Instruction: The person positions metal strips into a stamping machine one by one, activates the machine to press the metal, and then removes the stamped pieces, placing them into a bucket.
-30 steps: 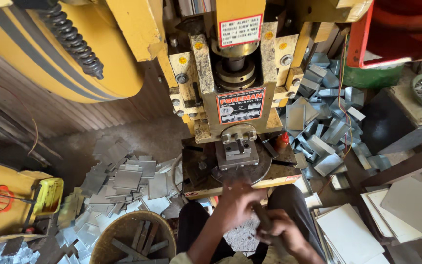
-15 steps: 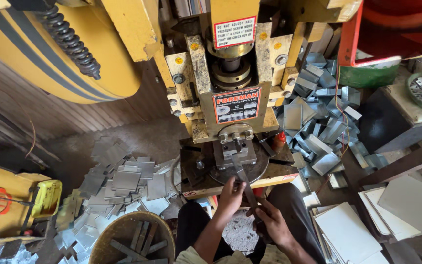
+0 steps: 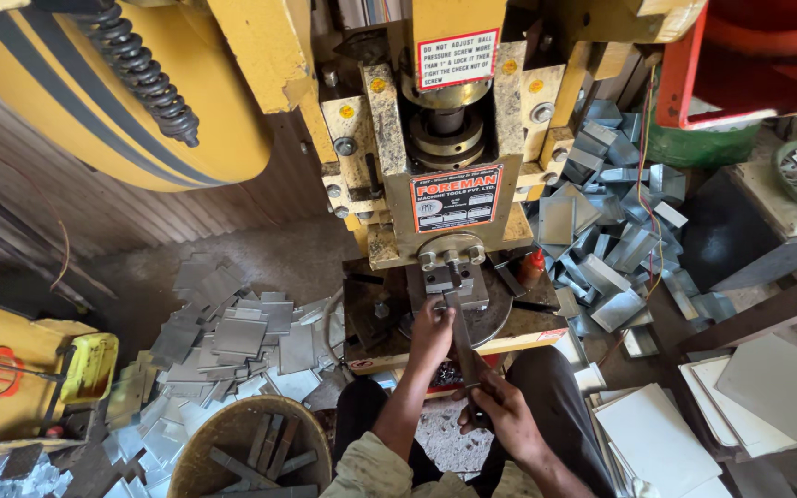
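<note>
Your right hand [image 3: 500, 410] has its fingers closed around the near end of a long, dark metal strip [image 3: 462, 337], just off the front edge of the press bed [image 3: 509, 337]. Your left hand [image 3: 433, 329] rests farther up, fingers curled against the strip's left side where it crosses the bed's front edge. The strip runs straight away from you, its far end reaching under the grey die block [image 3: 449, 284] at the middle of the bed. Above the die stands the yellow press [image 3: 445, 157], with its big yellow flywheel [image 3: 113, 101] off to your left.

On the floor left of the bed lies a loose heap of flat grey plates [image 3: 232, 332], and a round basket [image 3: 246, 452] with a few strips in it sits near your left knee. Right of the press, bent metal pieces [image 3: 606, 221] are piled up. Pale flat sheets [image 3: 694, 433] are stacked by your right leg.
</note>
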